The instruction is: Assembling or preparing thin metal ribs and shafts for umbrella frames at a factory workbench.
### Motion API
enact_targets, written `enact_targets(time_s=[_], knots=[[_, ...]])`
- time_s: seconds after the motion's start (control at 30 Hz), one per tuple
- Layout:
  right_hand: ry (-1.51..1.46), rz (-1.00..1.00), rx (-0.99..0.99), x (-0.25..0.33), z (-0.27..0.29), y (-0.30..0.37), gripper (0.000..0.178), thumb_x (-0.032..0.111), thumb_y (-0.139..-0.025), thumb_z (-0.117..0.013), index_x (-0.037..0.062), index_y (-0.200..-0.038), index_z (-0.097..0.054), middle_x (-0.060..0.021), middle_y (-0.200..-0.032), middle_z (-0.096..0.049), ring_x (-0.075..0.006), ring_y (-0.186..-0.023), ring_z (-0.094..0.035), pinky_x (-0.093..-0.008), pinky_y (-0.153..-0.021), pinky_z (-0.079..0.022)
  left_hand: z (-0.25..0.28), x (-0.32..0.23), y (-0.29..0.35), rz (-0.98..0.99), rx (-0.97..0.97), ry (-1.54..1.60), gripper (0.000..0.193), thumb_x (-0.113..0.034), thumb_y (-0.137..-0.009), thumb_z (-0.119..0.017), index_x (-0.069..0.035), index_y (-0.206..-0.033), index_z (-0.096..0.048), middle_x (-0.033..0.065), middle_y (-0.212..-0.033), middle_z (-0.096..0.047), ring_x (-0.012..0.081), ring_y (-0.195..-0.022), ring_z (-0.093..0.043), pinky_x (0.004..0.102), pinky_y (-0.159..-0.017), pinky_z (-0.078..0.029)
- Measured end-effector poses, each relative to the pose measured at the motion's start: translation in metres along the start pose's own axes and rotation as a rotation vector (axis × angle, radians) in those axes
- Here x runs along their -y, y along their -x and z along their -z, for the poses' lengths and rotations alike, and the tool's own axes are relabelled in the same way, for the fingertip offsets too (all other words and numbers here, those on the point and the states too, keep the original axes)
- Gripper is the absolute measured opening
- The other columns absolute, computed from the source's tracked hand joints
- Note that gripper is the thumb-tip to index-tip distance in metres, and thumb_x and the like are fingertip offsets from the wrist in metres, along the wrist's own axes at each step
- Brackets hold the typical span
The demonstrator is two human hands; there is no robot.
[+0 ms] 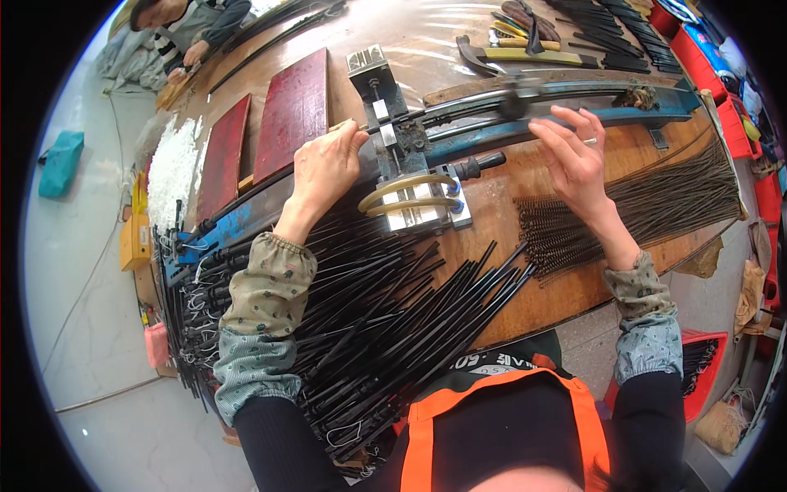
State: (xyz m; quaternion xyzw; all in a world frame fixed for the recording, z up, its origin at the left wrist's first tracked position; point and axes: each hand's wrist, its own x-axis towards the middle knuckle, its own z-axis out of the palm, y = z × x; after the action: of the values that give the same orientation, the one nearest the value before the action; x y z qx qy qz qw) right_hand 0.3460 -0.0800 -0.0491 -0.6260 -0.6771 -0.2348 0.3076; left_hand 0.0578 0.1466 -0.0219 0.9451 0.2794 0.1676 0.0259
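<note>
My left hand [325, 168] is closed, fingertips pinched on the end of a thin black rod [418, 112] that runs across the metal clamping fixture [399, 123]. Fingers apart and holding nothing I can see, my right hand [578, 160] hovers over the bench to the right of the fixture. Just beyond its fingertips, a dark block [520, 96] on the rail is smeared by motion. Two yellowish hoses [402, 193] curve over a silver pneumatic cylinder at the fixture's near end. A blue beam [492, 139] extends to the right beneath the rail.
Black rods [385, 303] lie heaped close to my body, with a bundle of thin coiled wires [631, 205] at right. A hammer [533, 56] lies behind the rail. Dark red boards [293, 115] and a white pile [172, 168] are at left. Another person [201, 33] works far left.
</note>
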Motion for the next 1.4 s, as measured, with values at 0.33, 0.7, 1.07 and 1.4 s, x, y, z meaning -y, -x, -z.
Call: enact_targets(time_s=[0.33, 0.7, 1.07, 1.4], knots=[[-0.275, -0.142, 0.11, 0.033, -0.01, 0.001, 0.022, 0.008, -0.088, -0.069, 0.0091, -0.109, -0.07, -0.0044, -0.091, -0.07, -0.0218, -0.094, -0.062, -0.0375, -0.093, -0.039, 0.001, -0.003, 0.004, 0.039, -0.002, 0.006, 0.025, -0.031, -0.099, -0.053, -0.008, -0.088, -0.055, 0.0153, -0.08, -0.067, 0.04, -0.074, -0.066, 0.0493, -0.061, -0.051], [-0.56, -0.272, 0.353, 0.014, -0.029, -0.001, 0.027, 0.019, -0.091, -0.067, 0.0042, -0.113, -0.064, -0.0131, -0.093, -0.069, -0.0276, -0.081, -0.066, -0.0353, -0.071, -0.051, -0.014, 0.005, -0.004, -0.165, -0.186, -0.122, 0.019, -0.026, -0.098, -0.056, -0.01, -0.087, -0.054, 0.0121, -0.075, -0.065, 0.0352, -0.069, -0.065, 0.0452, -0.055, -0.049], [-0.42, -0.025, 0.824, 0.031, 0.042, 0.065, 0.029, 0.024, -0.077, -0.078, 0.0047, -0.08, -0.057, -0.0093, -0.081, -0.058, -0.0294, -0.083, -0.057, -0.0392, -0.069, -0.046, 0.024, 0.075, 0.058, -0.166, -0.425, -0.656, 0.014, -0.026, -0.093, -0.062, -0.018, -0.103, -0.068, 0.0016, -0.091, -0.067, 0.0221, -0.086, -0.064, 0.0394, -0.076, -0.047], [-0.606, -0.293, 0.802, 0.021, 0.021, 0.062, 0.019, 0.017, -0.096, -0.062, 0.0016, -0.088, -0.055, -0.003, -0.067, -0.043, -0.0097, -0.062, -0.041, -0.0287, -0.055, -0.036, -0.008, -0.179, 0.208, 0.433, 0.193, -0.069, 0.018, -0.033, -0.083, -0.067, -0.015, -0.083, -0.066, 0.0046, -0.091, -0.054, 0.0227, -0.093, -0.05, 0.0422, -0.077, -0.034]])
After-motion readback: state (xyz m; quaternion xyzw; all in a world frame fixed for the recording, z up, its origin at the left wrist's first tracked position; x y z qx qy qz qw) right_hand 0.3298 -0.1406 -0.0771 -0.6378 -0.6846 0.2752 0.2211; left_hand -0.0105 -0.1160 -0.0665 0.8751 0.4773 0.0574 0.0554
